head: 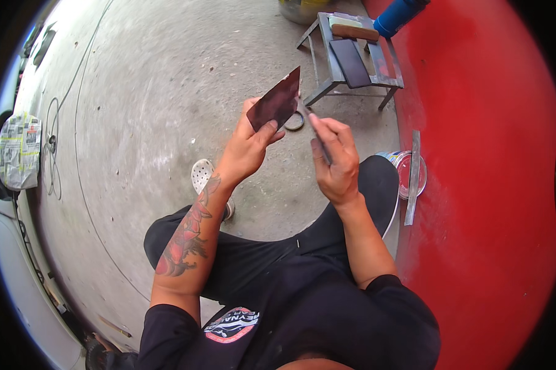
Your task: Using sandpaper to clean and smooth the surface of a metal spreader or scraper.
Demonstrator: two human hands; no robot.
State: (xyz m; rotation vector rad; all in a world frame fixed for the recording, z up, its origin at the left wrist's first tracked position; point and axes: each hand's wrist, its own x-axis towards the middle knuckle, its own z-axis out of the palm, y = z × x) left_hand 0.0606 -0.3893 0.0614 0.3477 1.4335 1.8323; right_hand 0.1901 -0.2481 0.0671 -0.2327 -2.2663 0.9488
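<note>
My left hand (254,143) grips a dark reddish-brown sheet, apparently sandpaper (275,104), with the thumb on its face and the fingers behind. To the right, my right hand (335,155) is closed around a thin grey tool (324,148) whose kind I cannot tell. The tool's upper end is at the sheet's right edge; whether they touch is unclear. Below them on the concrete floor lies a roll of tape (295,121), partly hidden by the hands.
A metal stool (326,88) holds a dark phone (350,62), a brown block (354,32) and a blue bottle (398,17). At right stand a lidded tub (403,173) with a flat metal strip (414,178) across it, and a red painted panel (481,185). A cable (77,115) crosses the floor at left.
</note>
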